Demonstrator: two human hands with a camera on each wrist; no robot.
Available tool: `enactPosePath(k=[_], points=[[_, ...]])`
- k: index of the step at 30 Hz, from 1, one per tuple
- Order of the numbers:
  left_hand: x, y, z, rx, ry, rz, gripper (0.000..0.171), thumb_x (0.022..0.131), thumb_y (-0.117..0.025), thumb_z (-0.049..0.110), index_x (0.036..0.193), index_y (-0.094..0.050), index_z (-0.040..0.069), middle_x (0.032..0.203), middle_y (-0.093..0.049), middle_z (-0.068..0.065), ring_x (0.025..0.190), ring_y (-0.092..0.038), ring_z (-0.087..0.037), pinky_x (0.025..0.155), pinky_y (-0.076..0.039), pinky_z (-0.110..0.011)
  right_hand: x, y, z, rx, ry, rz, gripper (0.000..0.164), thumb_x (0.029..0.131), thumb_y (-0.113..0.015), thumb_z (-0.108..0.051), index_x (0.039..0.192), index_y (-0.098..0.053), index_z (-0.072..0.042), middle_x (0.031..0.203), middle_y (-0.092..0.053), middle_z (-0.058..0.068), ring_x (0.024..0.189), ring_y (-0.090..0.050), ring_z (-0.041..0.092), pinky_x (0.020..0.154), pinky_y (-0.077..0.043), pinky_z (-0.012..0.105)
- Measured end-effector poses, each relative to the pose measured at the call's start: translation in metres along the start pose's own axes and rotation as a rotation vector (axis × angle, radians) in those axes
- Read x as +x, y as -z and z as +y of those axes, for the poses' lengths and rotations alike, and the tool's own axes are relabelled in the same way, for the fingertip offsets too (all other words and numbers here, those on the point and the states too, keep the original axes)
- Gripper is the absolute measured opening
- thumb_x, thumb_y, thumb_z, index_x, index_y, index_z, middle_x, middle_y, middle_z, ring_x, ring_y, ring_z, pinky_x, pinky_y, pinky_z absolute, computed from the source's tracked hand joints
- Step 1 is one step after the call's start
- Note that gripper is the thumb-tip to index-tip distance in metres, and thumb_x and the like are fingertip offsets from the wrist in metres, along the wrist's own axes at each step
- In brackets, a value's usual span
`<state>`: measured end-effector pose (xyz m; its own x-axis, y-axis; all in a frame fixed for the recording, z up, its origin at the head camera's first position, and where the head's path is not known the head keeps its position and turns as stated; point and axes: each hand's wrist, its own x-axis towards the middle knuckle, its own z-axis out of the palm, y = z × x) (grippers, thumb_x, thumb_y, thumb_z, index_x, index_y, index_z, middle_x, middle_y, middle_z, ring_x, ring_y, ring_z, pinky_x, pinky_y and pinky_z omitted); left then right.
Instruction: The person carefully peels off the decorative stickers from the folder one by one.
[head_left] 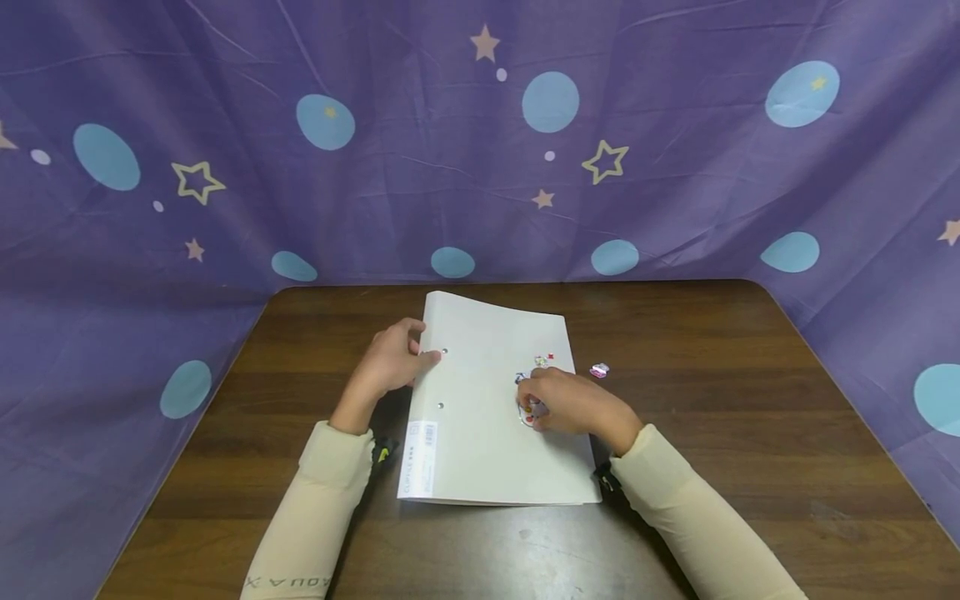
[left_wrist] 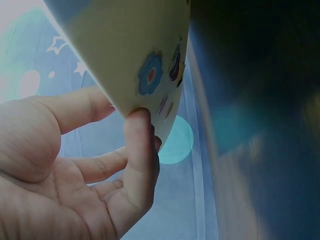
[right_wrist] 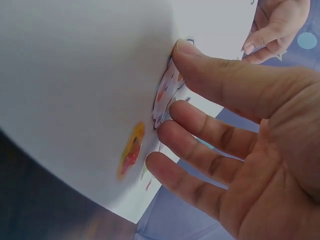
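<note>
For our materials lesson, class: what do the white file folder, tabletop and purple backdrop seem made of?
White file folder: probably plastic or coated card, smooth, low-sheen; it curves without creasing.
Tabletop: wood or wood-look laminate, slightly glossy; brown grain and pale reflection.
Purple backdrop: likely fabric, matte; soft folds.

White folder (head_left: 495,475) on brown wooden table (head_left: 750,467), printed label (head_left: 418,460) at lower left corner. Left hand (head_left: 390,360) round left edge, thumb on top near upper of two small holes (head_left: 445,351). Right hand (head_left: 576,402) over right half, fingertips on white sticker (head_left: 526,416); smaller stickers (head_left: 542,362) just beyond. Shiny pink sticker (head_left: 599,371) on table, just right of folder. Cream sleeves (head_left: 311,500). Behind: purple curtain (head_left: 450,200), blue spots (head_left: 551,102), stars (head_left: 485,43).
</note>
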<state>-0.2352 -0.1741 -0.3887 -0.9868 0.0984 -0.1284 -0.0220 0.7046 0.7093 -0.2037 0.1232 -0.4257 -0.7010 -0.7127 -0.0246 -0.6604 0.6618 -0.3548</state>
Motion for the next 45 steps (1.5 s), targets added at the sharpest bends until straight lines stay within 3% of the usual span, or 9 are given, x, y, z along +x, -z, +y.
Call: enactPosePath(k=[6,10,20,27,37,45], points=[[0.0006,0.0001,-0.0006,-0.005,0.005,-0.001,0.064,0.096,-0.074,0.02,0.149,-0.045,-0.001,0.104,-0.055,-0.018,0.065,-0.065,-0.025,0.064,-0.061,-0.043,0.0006,0.0013,-0.002,0.009,-0.04,-0.022,0.028,0.082,-0.086,-0.012,0.102,-0.068,-0.022,0.092,-0.059,-0.004,0.082,-0.054,0.011,0.072,-0.048,0.029],[0.0003,0.0004,-0.0001,-0.005,0.002,0.0,0.064,0.096,-0.074,0.02,0.148,-0.045,-0.001,0.104,-0.055,-0.017,0.065,-0.066,-0.025,0.061,-0.06,-0.039,0.0,0.002,-0.0032,0.025,-0.051,-0.027,0.028,0.082,-0.086,-0.011,0.103,-0.069,-0.02,0.093,-0.06,-0.003,0.081,-0.054,0.011,0.072,-0.048,0.029],[0.0002,0.0001,0.001,0.003,-0.007,0.003,0.065,0.095,-0.073,0.022,0.149,-0.045,-0.002,0.103,-0.056,-0.017,0.064,-0.066,-0.025,0.058,-0.058,-0.035,-0.0004,0.0021,-0.0017,0.023,-0.028,-0.01,0.027,0.082,-0.086,-0.01,0.101,-0.069,-0.019,0.091,-0.06,-0.002,0.08,-0.053,0.011,0.071,-0.048,0.029],[0.0011,-0.0007,0.0004,0.006,-0.006,0.003,0.065,0.095,-0.073,0.022,0.148,-0.045,-0.002,0.103,-0.056,-0.017,0.065,-0.066,-0.025,0.058,-0.058,-0.035,-0.0006,0.0018,0.0004,0.014,0.008,0.009,0.025,0.08,-0.086,-0.008,0.091,-0.067,-0.017,0.089,-0.06,-0.001,0.081,-0.051,0.011,0.071,-0.046,0.028],[0.0003,-0.0007,0.0008,-0.003,-0.002,0.007,0.063,0.095,-0.074,0.02,0.148,-0.045,-0.002,0.103,-0.055,-0.017,0.066,-0.065,-0.025,0.06,-0.06,-0.038,0.0004,0.001,-0.0002,0.021,-0.026,-0.006,0.027,0.082,-0.086,-0.01,0.102,-0.07,-0.018,0.091,-0.06,-0.001,0.082,-0.053,0.012,0.073,-0.048,0.03],[0.0007,-0.0007,0.0005,-0.007,0.005,0.0,0.064,0.095,-0.074,0.021,0.148,-0.045,-0.002,0.104,-0.055,-0.017,0.069,-0.064,-0.025,0.063,-0.061,-0.042,0.0003,0.0003,0.0009,0.015,0.009,0.006,0.022,0.081,-0.086,-0.009,0.09,-0.068,-0.018,0.09,-0.06,-0.003,0.082,-0.052,0.01,0.073,-0.047,0.029]])
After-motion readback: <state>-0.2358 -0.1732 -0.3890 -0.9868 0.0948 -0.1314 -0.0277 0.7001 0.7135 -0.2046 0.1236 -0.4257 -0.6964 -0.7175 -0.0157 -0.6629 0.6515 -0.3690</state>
